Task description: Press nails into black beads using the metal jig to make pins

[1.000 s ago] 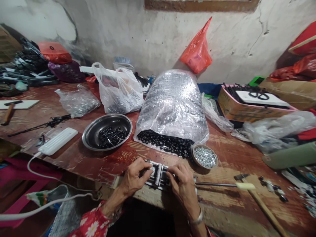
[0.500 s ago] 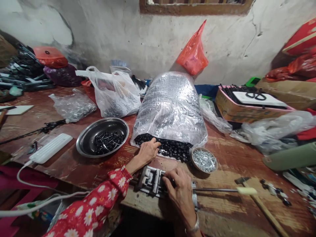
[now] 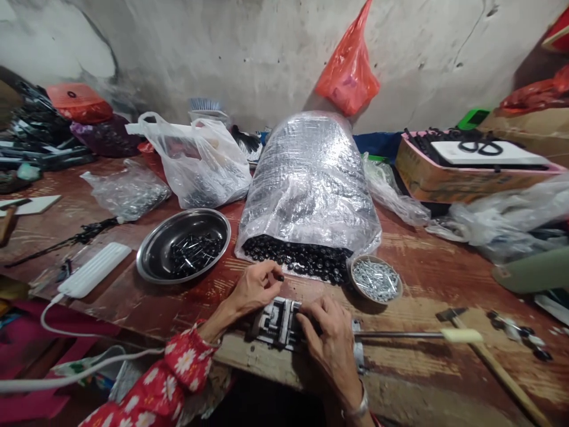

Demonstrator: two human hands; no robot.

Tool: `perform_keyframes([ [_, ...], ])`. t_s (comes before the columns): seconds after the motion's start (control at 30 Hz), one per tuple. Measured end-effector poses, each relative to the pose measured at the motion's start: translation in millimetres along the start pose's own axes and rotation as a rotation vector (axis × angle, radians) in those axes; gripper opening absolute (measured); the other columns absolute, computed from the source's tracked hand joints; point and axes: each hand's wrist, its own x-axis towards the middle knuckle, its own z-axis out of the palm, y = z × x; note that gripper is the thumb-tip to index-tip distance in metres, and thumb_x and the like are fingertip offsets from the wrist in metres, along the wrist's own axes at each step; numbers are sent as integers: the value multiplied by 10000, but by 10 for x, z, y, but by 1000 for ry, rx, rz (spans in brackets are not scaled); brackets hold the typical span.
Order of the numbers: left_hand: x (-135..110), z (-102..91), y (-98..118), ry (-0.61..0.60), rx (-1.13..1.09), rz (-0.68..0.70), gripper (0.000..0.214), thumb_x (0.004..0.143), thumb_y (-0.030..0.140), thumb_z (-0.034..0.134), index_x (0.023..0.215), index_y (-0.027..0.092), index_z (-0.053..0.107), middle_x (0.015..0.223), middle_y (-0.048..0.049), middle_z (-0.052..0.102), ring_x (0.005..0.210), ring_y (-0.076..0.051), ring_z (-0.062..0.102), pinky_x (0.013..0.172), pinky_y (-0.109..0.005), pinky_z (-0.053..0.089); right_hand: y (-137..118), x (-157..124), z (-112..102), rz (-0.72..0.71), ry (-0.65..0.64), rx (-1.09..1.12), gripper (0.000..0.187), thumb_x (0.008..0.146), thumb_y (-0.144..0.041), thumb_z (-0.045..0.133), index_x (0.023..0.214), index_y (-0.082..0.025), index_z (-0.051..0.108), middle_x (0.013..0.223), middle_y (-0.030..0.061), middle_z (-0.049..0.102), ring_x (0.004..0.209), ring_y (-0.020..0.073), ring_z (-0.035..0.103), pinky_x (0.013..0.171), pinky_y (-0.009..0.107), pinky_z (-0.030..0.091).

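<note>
My left hand is closed in a pinch on a small black plastic part, held just above the near edge of the bench. Below and beside it lies a metal jig with light bars and slots. My right hand curls over the right end of this jig, fingers bent and closed on it; what lies under the fingertips is hidden. Behind both hands a big silvery plastic sack lies with its mouth open, and many black round parts spill from it.
A steel bowl with black-headed pieces stands left, a small bowl of screws right. A rod with a pale handle extends right from the jig, near a hammer. A white power strip with its cable lies left.
My left hand has drawn back from the sack's mouth toward the jig, with a small black part now in its fingertips. My right hand stays at the jig. The camera view has shifted.
</note>
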Motion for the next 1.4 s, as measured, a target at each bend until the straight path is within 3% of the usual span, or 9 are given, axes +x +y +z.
perform_keyframes([
  [0.17,-389,-115,99,-10,-54,64,112,843,152,634,946,183,665,883,-17,648,807,-142,607,734,-249,476,10,0,-1,-6,7,12,85,984,-310,621,976,-272,698,900,21,609,886,223,549,828,386,360],
  [0.33,-557,-103,122,1,8,101,166,844,114,596,982,196,638,1057,-53,601,926,-162,598,819,-279,481,1,-6,6,-5,2,6,112,997,-323,608,948,-266,691,885,19,617,885,220,555,833,386,357],
  [0.6,-577,20,113,42,8,-33,206,777,88,556,934,214,599,1015,-32,572,930,-177,587,852,-300,490,-13,-14,5,-21,9,-6,78,991,-298,625,963,-260,687,896,15,599,877,212,536,838,377,356],
  [0.83,-585,18,75,50,-72,-43,87,862,153,590,928,209,605,984,-28,579,964,-181,578,865,-297,470,-25,-16,31,-23,25,-60,141,1013,-310,586,932,-244,680,879,22,569,863,215,503,820,372,351],
  [1.0,-579,120,88,114,-82,-74,97,842,117,577,883,205,585,940,-12,567,913,-163,576,844,-284,465,-24,-8,57,-10,33,-89,98,993,-267,598,937,-249,677,907,25,575,891,223,509,845,377,355],
  [1.23,-649,160,27,137,-113,-27,139,898,157,566,967,215,670,1034,-35,610,991,-166,626,899,-274,501,-45,-9,57,14,57,-42,66,965,-264,639,908,-242,665,896,12,598,891,211,549,847,363,380],
  [1.4,-670,146,-2,192,-73,50,133,939,188,566,978,213,691,1048,-48,641,1009,-170,650,892,-267,524,64,-8,-134,-6,117,100,143,1034,-287,539,973,-245,662,952,23,640,937,192,582,851,325,454],
])
